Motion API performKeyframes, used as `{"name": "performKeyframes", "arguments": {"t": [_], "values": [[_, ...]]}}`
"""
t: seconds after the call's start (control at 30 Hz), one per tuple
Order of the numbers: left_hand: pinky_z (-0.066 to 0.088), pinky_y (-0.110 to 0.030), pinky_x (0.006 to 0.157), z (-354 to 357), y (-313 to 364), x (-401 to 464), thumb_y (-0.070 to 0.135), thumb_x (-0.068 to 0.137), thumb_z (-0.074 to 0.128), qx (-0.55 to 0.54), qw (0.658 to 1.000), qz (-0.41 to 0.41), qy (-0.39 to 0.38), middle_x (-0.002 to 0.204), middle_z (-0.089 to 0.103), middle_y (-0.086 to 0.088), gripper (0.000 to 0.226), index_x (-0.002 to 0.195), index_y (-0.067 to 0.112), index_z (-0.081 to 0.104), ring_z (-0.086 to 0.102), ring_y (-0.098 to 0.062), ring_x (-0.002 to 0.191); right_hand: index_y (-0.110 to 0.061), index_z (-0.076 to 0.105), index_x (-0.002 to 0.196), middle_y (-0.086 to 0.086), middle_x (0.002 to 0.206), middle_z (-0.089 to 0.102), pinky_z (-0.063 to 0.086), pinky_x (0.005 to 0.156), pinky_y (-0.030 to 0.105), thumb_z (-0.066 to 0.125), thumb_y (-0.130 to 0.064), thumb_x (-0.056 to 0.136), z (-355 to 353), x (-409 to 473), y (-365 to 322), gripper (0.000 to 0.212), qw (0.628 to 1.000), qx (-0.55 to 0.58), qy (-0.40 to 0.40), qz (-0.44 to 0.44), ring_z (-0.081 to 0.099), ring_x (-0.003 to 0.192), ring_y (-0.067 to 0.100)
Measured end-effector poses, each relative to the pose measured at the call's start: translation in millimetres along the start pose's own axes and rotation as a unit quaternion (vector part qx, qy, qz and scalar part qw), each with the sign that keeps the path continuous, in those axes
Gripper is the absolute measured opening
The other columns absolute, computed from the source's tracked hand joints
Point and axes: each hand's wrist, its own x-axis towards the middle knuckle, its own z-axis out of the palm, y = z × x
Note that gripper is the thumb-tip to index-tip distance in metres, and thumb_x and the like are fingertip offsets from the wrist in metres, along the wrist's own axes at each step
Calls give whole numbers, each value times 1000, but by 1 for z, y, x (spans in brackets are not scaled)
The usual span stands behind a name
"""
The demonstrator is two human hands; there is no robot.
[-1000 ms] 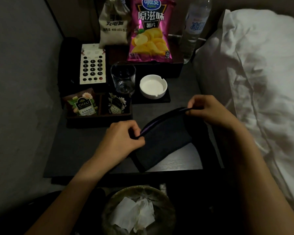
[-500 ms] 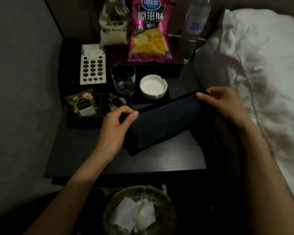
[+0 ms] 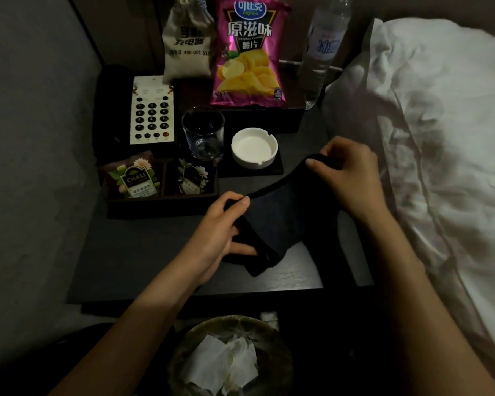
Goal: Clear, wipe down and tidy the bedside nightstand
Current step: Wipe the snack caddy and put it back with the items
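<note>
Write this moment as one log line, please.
stage: folding cloth | left hand: grips dark cloth | right hand: grips its far corner | nightstand: items not cleared

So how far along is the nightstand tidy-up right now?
Early on. Done: used tissues sit in the bin. In hand: left hand and right hand both hold the dark cloth, folding it. Left: wiping around the glass, ashtray and chip bag.
</note>
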Motion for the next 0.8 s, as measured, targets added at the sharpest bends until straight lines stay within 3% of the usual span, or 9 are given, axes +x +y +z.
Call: {"name": "performKeyframes", "arguments": {"t": [0.1, 0.23, 0.5, 0.63, 0.73, 0.8], "values": [[57, -39, 51, 3, 4, 3, 19, 100, 46, -63, 998, -9, -2, 103, 65, -12, 11, 97, 13, 55, 68, -24, 84, -17, 59, 80, -3, 75, 64, 53, 71, 46, 71, -35, 80, 19, -11, -19, 22, 998, 12, -39, -42, 63, 75, 19], [60, -49, 62, 7, 5, 6, 13, 99, 43, -82, 996, -4, 14, 113, 61, -18, 28, 124, 3, 49, 66, -30, 92, -19, 59, 81, -7, 76, 63, 52, 71, 47, 69, -34, 82, 37, -23, -36, 18, 993, 33, -94, -62, 62, 75, 16], [60, -43, 58, 9, 7, 9, 8, 98, 40, -73, 997, 6, 11, 102, 63, -11, 18, 108, 8, 56, 64, -25, 92, -18, 63, 77, -3, 69, 65, 52, 62, 36, 72, -27, 82, 47, -30, -47, 14, 989, 69, -120, -61, 62, 65, 9], [58, -41, 55, 8, 6, 11, 8, 97, 40, -53, 998, 13, 21, 107, 59, -14, 24, 117, 3, 52, 62, -27, 96, -14, 67, 76, 0, 66, 66, 48, 58, 29, 74, -25, 83, 47, -30, -49, 15, 986, 98, -124, -52, 62, 61, 10], [58, -41, 61, 4, 6, 11, 17, 98, 42, -36, 999, 26, 3, 103, 64, -13, 27, 116, 5, 58, 64, -25, 91, -10, 69, 78, 0, 61, 65, 47, 50, 26, 67, -27, 92, 46, -31, -51, 22, 971, 164, -171, -38, 61, 53, 10], [56, -37, 62, 3, 5, 11, 23, 97, 48, 10, 999, 45, -2, 97, 67, -11, 26, 112, 7, 62, 66, -22, 88, -1, 69, 84, 8, 61, 65, 48, 44, 27, 58, -24, 98, 43, -31, -50, 29, 949, 236, -208, -18, 63, 49, 20]]}}
